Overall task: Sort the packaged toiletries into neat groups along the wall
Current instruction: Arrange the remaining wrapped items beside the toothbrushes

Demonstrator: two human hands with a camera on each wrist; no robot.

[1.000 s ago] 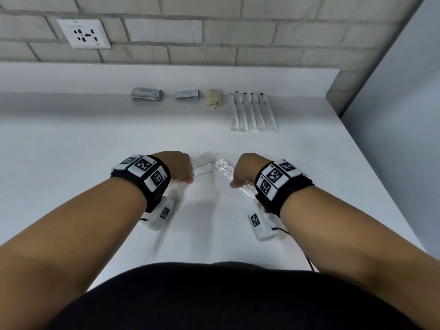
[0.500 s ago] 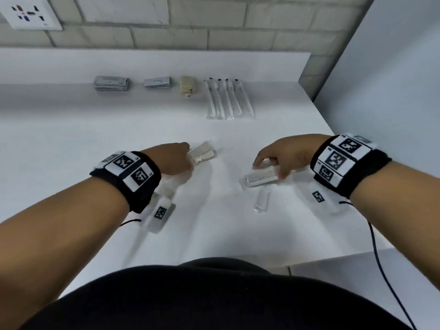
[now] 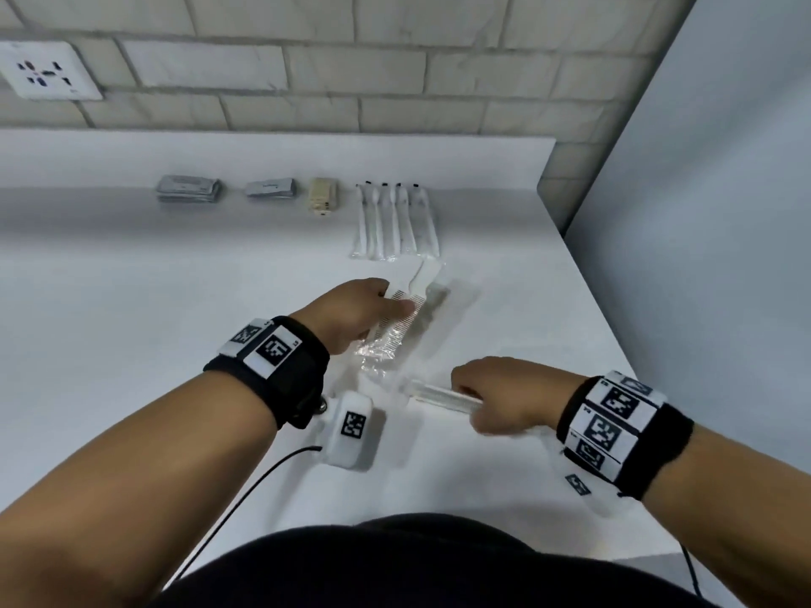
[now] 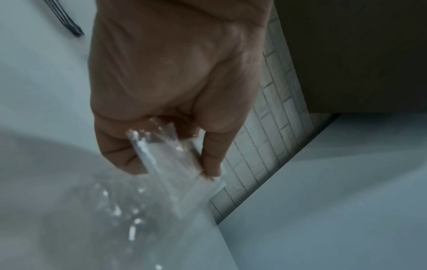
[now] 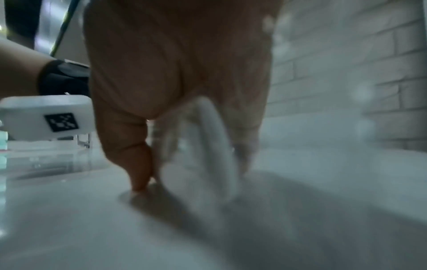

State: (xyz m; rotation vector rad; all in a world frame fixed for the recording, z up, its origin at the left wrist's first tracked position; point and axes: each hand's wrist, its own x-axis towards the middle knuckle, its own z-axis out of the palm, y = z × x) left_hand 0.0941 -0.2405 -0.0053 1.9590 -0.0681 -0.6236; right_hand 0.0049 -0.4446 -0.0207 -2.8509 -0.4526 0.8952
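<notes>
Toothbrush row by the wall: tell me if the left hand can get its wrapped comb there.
Probably yes. The left hand holds the wrapped comb just short of the toothbrush row; only bare counter lies between.

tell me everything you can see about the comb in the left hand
The comb is white plastic with fine teeth and a tapering handle pointing toward the wall, sealed in a clear crinkly wrapper. The left hand pinches it near the toothed end, holding it tilted above the white counter, just in front of the wrapped toothbrushes.

Nothing there could be read: the grey sachets (image 3: 188, 189) at eleven o'clock carried print too small to make out, and the wristbands (image 3: 612, 427) bore only square black-and-white marker patterns.
</notes>
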